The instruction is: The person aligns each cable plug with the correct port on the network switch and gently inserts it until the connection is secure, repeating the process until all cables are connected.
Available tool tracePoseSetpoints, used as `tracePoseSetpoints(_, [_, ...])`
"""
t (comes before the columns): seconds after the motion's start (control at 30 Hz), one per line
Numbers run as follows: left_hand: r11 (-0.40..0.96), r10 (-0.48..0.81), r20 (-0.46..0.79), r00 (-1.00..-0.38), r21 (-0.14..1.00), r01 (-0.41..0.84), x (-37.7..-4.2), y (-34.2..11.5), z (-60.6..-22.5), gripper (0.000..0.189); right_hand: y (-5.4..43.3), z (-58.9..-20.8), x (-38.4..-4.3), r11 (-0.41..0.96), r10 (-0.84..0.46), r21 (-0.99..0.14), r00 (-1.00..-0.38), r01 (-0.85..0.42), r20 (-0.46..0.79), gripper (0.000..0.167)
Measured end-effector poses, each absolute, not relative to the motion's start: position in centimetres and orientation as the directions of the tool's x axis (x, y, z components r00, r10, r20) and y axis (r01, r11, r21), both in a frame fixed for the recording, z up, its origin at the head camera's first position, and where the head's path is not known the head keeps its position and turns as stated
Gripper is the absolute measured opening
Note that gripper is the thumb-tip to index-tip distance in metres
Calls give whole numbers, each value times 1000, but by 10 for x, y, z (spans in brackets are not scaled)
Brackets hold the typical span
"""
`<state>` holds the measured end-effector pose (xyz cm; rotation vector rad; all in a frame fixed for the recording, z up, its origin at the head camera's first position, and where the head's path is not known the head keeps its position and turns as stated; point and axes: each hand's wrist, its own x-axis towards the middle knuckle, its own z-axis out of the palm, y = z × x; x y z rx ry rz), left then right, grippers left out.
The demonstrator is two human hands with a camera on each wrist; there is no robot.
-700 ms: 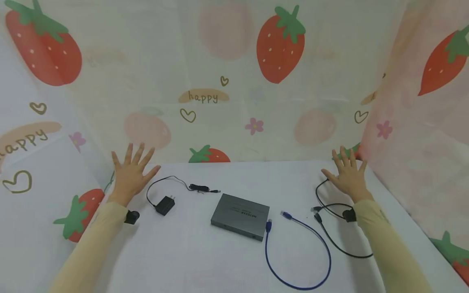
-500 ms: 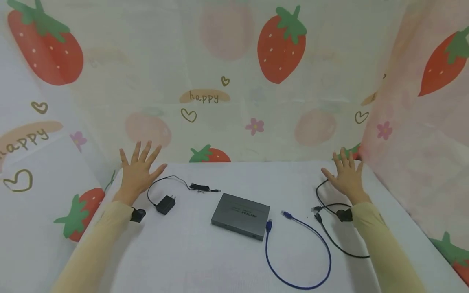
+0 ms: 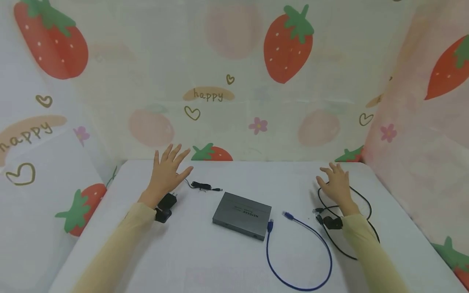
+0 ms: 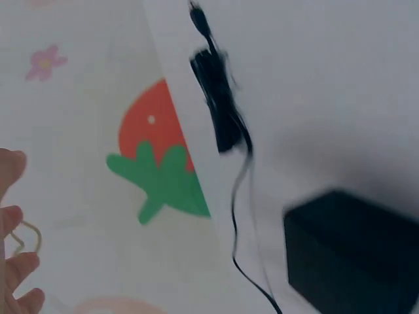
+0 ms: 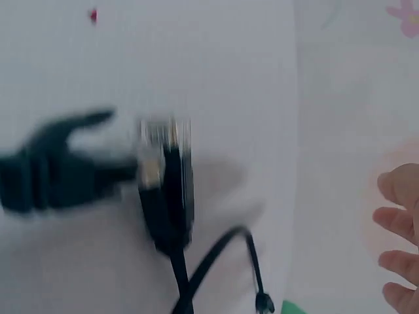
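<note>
My left hand [image 3: 165, 176] is spread over the power adapter's cord, holding nothing. Just below its wrist, partly behind the wrist camera, is the black power adapter [image 3: 167, 201]; the left wrist view shows the adapter block [image 4: 350, 252] and its bundled cord [image 4: 217, 101]. At the right, my right hand [image 3: 335, 185] has bent fingers with nothing in them, above a black network cable [image 3: 369, 203]. The right wrist view catches this cable's plugs [image 5: 163, 196], blurred. Between the hands lies a grey NETGEAR box [image 3: 242, 215].
A blue network cable [image 3: 329, 260] curves in front of the grey box, one plug right at the box's corner. Strawberry-print sheets [image 3: 286, 122] rise behind and beside the white table [image 3: 190, 260].
My left hand has moved right, from the table's left edge to over the adapter cord. My right hand has moved slightly left and nearer, its fingers now more bent. The things on the table stay put.
</note>
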<state>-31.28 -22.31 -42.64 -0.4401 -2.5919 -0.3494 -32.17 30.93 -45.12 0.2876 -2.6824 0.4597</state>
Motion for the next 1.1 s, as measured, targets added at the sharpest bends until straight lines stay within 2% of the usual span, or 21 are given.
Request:
tracePoseSetpoints(0.23, [869, 288, 520, -804, 210, 448, -303, -191, -422, 55, 285, -453, -310, 877, -142, -366, -896, -311, 420, 37])
tracePoseSetpoints(0.53, [816, 368, 521, -770, 215, 536, -292, -158, -430, 54, 261, -454, -293, 838, -193, -407, -895, -363, 401, 40])
tracePoseSetpoints(0.73, [770, 456, 445, -770, 236, 593, -284, -138, -434, 54, 247, -458, -284, 790, -243, -475, -909, -388, 338, 34])
tracePoseSetpoints(0.9, [734, 514, 374, -771, 272, 622, -274, -121, -436, 54, 234, -461, -273, 786, -278, -464, -904, -408, 325, 28])
tracePoseSetpoints(1.1, [707, 582, 307, -753, 265, 655, -265, -102, -446, 53, 223, -464, -260, 796, -299, -448, -908, -407, 294, 23])
